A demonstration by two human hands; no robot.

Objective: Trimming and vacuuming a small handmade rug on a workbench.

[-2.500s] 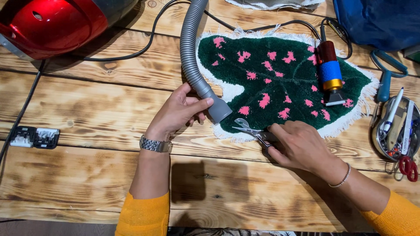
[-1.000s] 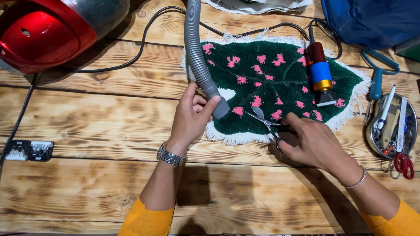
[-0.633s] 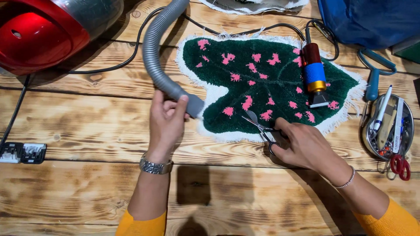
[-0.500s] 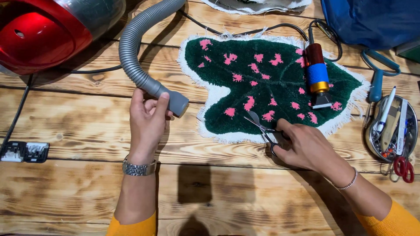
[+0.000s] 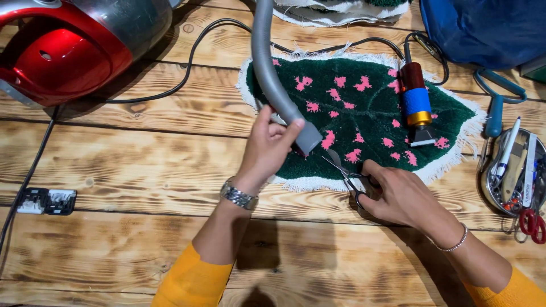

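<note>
A dark green leaf-shaped tufted rug (image 5: pixel 369 108) with pink spots and a white fringe lies on the wooden table (image 5: pixel 131 165). My left hand (image 5: pixel 267 145) grips the grey vacuum hose (image 5: pixel 273 79) near its nozzle, which rests on the rug's lower left part. My right hand (image 5: pixel 398 193) holds small silver scissors (image 5: pixel 344 173), blades apart, at the rug's near edge beside the nozzle. A red, blue and gold corded trimmer (image 5: pixel 418 102) lies on the rug's right side.
A red vacuum cleaner (image 5: pixel 68 45) stands at the far left, its black cable crossing the table. A power socket block (image 5: pixel 45 200) lies at the left. A metal tin of tools (image 5: pixel 517 170) with red scissors sits at the right edge, below a blue bag (image 5: pixel 489 28).
My left hand swung the hose off the rug to the left, then brought it back; the nozzle now rests on the rug again. The scissors have stayed at the near edge.
</note>
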